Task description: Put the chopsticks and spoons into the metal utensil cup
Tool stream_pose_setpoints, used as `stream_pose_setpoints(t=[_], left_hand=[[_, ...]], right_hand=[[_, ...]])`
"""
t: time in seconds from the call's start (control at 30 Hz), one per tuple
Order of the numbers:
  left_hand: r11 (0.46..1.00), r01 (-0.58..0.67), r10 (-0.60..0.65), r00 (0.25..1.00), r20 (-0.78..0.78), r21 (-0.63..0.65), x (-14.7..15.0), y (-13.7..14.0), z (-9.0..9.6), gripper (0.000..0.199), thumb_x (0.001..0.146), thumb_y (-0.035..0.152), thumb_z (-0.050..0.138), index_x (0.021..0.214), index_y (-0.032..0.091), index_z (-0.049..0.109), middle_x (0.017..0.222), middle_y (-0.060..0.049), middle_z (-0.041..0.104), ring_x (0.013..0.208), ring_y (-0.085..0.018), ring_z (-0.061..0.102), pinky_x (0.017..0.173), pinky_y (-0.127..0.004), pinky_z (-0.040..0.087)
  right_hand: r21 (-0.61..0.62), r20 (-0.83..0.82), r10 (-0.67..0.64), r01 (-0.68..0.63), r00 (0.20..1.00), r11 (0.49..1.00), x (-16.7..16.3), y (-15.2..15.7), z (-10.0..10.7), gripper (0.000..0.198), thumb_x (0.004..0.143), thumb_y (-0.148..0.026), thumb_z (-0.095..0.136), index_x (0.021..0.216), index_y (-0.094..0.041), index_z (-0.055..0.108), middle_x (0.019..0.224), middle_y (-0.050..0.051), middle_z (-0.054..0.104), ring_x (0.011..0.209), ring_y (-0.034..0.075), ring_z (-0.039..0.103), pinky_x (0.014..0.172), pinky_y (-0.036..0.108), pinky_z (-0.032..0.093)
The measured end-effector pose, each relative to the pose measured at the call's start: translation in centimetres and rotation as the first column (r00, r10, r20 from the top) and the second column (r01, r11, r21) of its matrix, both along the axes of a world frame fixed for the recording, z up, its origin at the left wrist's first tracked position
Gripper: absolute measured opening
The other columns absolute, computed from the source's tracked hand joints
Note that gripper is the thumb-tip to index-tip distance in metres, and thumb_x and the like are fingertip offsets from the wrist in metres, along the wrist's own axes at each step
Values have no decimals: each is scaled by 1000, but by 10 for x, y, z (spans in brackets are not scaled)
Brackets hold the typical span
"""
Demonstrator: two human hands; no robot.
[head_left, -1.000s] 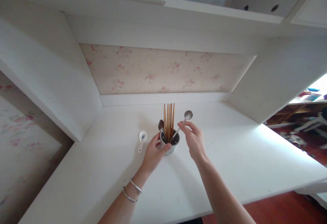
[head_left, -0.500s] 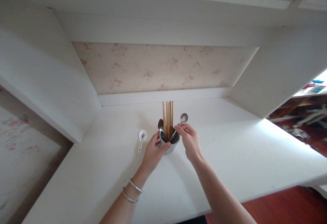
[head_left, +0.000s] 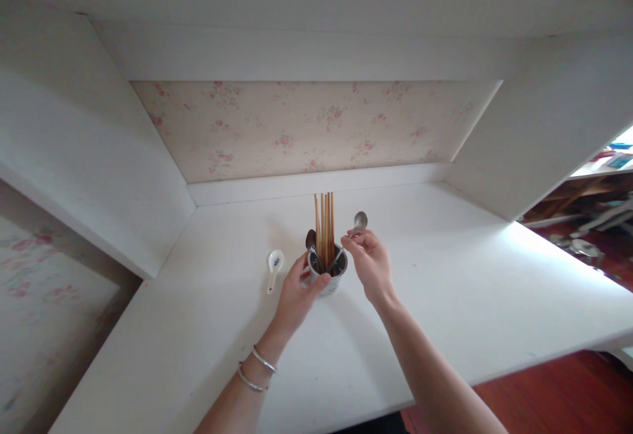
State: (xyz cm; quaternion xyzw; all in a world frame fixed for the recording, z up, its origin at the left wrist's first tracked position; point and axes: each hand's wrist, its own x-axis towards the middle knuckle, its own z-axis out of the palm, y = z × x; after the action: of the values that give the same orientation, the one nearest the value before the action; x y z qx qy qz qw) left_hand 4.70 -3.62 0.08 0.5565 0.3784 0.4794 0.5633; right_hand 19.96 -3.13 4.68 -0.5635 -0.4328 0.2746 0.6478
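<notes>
Clamping the fingers of the left hand (head_left: 298, 297) around a pale cylindrical mug (head_left: 333, 286) on smooth white tabletop (head_left: 455, 289). Pinching in the right hand (head_left: 372, 266) a glossy, oval-bowled metal spoon (head_left: 361, 221), with handle down inside the mug beside slender wooden chopsticks (head_left: 325, 229).

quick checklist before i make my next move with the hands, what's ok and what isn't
1. Mug steadied: ok, the left hand grips its left side.
2. Metal spoon secure: ok, the right hand pinches its handle just below the bowl.
3. Far end of that handle resting on the mug's bottom: cannot tell, hidden inside.
4. Chopsticks standing in the mug: ok, roughly upright.
5. Ceramic soup spoon clear of the hands: ok, lying on the tabletop beyond the left fingers.
</notes>
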Motion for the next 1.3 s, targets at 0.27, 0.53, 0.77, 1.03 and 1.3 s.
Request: stream_pose_setpoints(t=[0.27, 0.53, 0.77, 1.03, 1.3], left_hand=[[1000, -4, 4, 1000, 2, 8, 1, -1, 3, 56, 76, 36, 71, 126, 19, 53, 127, -11, 59, 115, -25, 56, 98, -37, 44], [1000, -7, 7, 1000, 20, 3, 1, -1, 2, 55, 75, 35, 71, 125, 19, 53, 124, -11, 61, 110, -25, 60, 97, -38, 45], [1000, -10, 10, 1000, 10, 14, 1, -1, 3, 57, 76, 37, 71, 127, 19, 52, 125, -11, 61, 110, -27, 60, 97, -40, 45], [999, -20, 20, 1000, -8, 33, 1, 0, 2, 57, 76, 39, 71, 126, 19, 53, 126, -11, 61, 114, -27, 57, 99, -40, 43], [999, -25, 27, 999, -33, 38, 0, 1, 0, 55, 76, 38, 71, 125, 19, 54, 125, -10, 61, 115, -26, 57, 98, -38, 44]], right_hand=[[5, 216, 3, -5, 976, 1000, -12, -13, -1, 26, 80, -34, 61, 58, -20, 57, 91, 4, 63, 87, 19, 61, 82, 33, 47], [-59, 69, 50, -46, 996, 997, -12, -4, -22, 20, 72, -32, 68, 63, -20, 55, 90, 3, 60, 86, 18, 61, 79, 33, 51], [-68, -246, 100, -120, 964, 990, -11, -7, -25, 40, 67, -35, 75, 101, -25, 55, 102, 3, 64, 90, 19, 64, 73, 31, 53], [-10, -231, 137, -143, 963, 990, -5, -10, -32, 24, 76, -41, 68, 84, -18, 69, 94, 5, 70, 92, 20, 63, 83, 32, 46], [-21, 103, -61, 64, 993, 998, 0, -8, -17, 31, 83, -45, 60, 71, -19, 70, 71, 1, 66, 69, 16, 59, 66, 27, 42]])
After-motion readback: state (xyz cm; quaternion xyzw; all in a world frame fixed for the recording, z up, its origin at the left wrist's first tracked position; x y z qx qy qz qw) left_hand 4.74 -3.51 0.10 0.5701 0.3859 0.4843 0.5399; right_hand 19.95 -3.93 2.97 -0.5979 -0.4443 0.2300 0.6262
